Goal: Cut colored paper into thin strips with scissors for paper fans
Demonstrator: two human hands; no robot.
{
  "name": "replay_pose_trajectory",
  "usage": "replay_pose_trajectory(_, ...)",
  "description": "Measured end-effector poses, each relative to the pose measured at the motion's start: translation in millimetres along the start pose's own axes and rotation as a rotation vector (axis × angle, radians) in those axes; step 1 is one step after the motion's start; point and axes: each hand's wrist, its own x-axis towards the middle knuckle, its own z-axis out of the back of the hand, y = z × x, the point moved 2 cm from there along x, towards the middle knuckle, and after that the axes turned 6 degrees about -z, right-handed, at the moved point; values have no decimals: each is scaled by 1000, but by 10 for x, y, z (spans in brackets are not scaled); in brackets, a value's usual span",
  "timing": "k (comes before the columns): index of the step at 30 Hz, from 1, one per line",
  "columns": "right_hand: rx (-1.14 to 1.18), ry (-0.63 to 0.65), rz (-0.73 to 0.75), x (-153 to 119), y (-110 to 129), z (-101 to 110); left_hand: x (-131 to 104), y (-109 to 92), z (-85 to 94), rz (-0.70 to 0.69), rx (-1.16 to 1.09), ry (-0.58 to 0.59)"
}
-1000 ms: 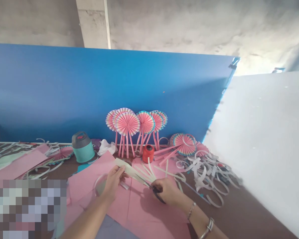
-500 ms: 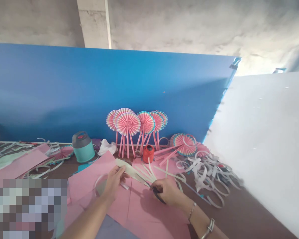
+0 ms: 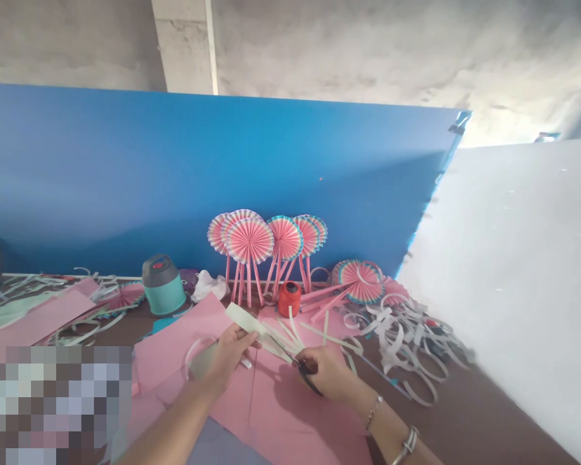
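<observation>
My left hand pinches a pale green strip of paper between thumb and fingers. My right hand is closed round the dark handles of a pair of scissors, whose blades lie along the pale strip and point up to the left. Thin cut strips fan out just beyond the scissors. Beneath both hands are large sheets of pink paper. A small piece of pale paper lies partly behind my left wrist.
Several pleated pink paper fans stand against the blue partition. A red container stands before them, a teal and grey lidded container to the left. Curled white paper strips and lying fans are at the right.
The left hand and pale strip have shifted slightly to the right. The scissor blades look closer together along the strip, while the right hand stays almost in place.
</observation>
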Motion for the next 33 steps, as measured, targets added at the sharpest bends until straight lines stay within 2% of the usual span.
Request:
replay_pose_trajectory(10, 5, -11, 28, 11, -20, -33, -10, -23, -17, 3, 27, -59)
replay_pose_trajectory(18, 50, -10, 38, 42, -96, -99, 8, 77, -16, 17, -11, -5)
replay_pose_trajectory(22, 38, -9, 71, 18, -36, -66, -7, 34, -27, -23, -17, -16)
replay_pose_trajectory(33, -21, -3, 57, 19, -7, -84, -74, 10, -157, 5, 29, 24)
